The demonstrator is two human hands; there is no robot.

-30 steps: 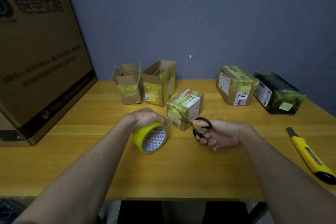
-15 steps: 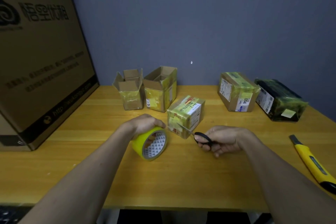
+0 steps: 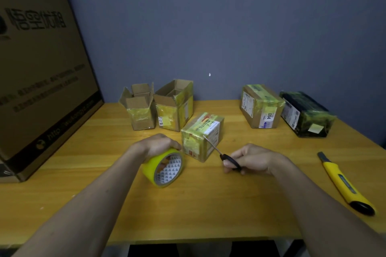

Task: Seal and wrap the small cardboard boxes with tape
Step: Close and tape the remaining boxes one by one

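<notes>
A small cardboard box [image 3: 201, 135] wrapped in yellow tape, with a white label on top, sits mid-table. My left hand [image 3: 159, 144] grips a yellow tape roll [image 3: 165, 168] standing on edge just left of the box. My right hand [image 3: 250, 158] holds black-handled scissors [image 3: 226, 157]; their closed blades point up-left and the tip lies against the box's front right edge. Two open small boxes [image 3: 140, 110] [image 3: 174, 105] stand behind.
A big brown carton [image 3: 41, 73] fills the left side. A taped box with a "004" label [image 3: 261, 106] and a dark wrapped package [image 3: 307, 113] sit at the back right. A yellow utility knife [image 3: 344, 183] lies near the table's right edge.
The scissors' handles have closed in my right hand, which has turned and drawn slightly back to the right. My left hand keeps the tape roll beside the box.
</notes>
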